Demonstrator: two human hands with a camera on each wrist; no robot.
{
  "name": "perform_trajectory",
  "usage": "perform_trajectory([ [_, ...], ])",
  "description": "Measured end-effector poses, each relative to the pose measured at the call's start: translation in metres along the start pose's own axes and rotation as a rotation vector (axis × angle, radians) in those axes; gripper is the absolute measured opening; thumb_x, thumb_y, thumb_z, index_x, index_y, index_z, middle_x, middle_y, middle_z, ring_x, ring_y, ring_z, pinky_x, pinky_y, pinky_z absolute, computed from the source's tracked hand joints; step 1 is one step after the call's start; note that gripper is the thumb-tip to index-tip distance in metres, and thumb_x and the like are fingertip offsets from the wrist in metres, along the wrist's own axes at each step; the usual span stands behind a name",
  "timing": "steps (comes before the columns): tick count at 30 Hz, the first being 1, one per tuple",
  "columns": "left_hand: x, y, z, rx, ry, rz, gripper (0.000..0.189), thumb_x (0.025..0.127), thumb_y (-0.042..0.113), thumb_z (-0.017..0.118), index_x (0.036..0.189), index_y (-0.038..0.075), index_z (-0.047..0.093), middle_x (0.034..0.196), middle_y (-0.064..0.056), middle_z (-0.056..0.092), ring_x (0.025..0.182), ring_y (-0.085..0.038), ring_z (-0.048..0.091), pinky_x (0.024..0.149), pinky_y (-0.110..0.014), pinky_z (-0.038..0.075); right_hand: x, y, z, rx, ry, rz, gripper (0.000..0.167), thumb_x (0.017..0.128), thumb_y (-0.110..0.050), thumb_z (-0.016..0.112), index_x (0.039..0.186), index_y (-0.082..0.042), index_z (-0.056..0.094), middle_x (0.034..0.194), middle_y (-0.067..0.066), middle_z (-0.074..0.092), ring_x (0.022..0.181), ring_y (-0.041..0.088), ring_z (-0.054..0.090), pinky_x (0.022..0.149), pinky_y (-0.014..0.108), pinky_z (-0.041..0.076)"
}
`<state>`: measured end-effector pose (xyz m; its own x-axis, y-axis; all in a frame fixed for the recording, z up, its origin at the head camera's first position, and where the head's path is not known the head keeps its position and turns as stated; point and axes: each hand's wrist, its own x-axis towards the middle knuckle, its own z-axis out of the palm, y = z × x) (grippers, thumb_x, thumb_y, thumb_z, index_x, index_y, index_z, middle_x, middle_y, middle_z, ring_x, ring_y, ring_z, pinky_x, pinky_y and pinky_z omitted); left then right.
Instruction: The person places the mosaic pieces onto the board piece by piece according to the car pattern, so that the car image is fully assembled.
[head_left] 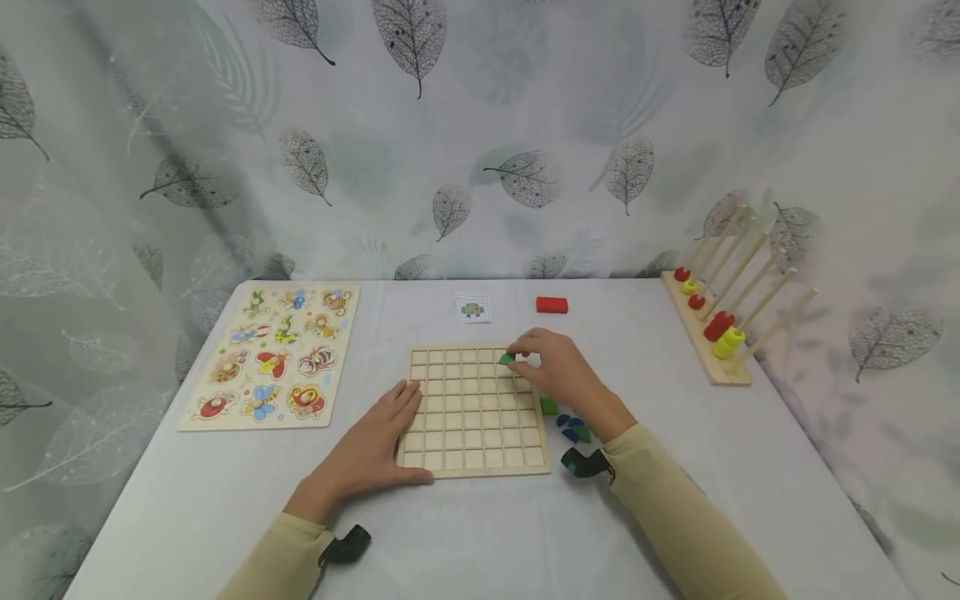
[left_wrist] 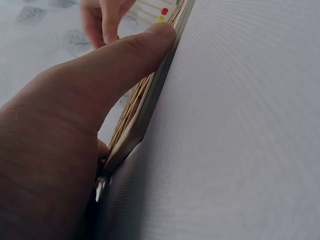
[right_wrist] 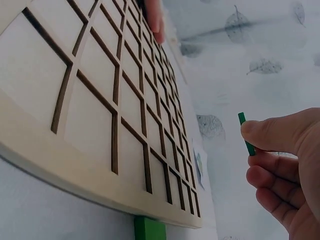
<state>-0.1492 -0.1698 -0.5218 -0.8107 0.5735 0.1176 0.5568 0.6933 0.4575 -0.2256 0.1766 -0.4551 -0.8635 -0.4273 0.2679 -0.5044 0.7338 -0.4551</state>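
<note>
A wooden grid board [head_left: 487, 472] of square cells lies flat on the white table. My left hand [head_left: 367, 450] rests against its left side, fingers straight on the rim; the thumb [left_wrist: 135, 52] lies along the front edge in the left wrist view. Between thumb and fingertips, my right hand [head_left: 562, 367] pinches a thin green tile [right_wrist: 248, 135] with a curved edge. In the head view it is above the board's far right cells; the right wrist view shows it edge-on, apart from the board. Every cell visible in the head view holds no tile.
Right of the board lie a green block [head_left: 549, 406] and several blue and green pieces [head_left: 572, 432]. Behind it are a small picture card [head_left: 472, 308] and a red block [head_left: 552, 305]. An insect puzzle [head_left: 251, 354] lies left; a peg stand [head_left: 708, 354] with rings stands right.
</note>
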Motion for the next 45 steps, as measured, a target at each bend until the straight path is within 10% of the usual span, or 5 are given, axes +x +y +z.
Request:
perform_trajectory([
  [45, 0.001, 0.003, -0.003, -0.031, -0.007, -0.034, 0.133, 0.078, 0.081, 0.081, 0.171, 0.002, 0.029, 0.179, -0.011, 0.022, 0.166, -0.032, 0.014, 0.128, -0.055, 0.028, 0.033, -0.036, 0.044, 0.090, -0.154, -0.044, 0.023, 0.098, -0.016, 0.084, 0.120, -0.012, 0.083, 0.114, -0.002, 0.074, 0.102, 0.016, 0.067, 0.092, 0.035, 0.059],
])
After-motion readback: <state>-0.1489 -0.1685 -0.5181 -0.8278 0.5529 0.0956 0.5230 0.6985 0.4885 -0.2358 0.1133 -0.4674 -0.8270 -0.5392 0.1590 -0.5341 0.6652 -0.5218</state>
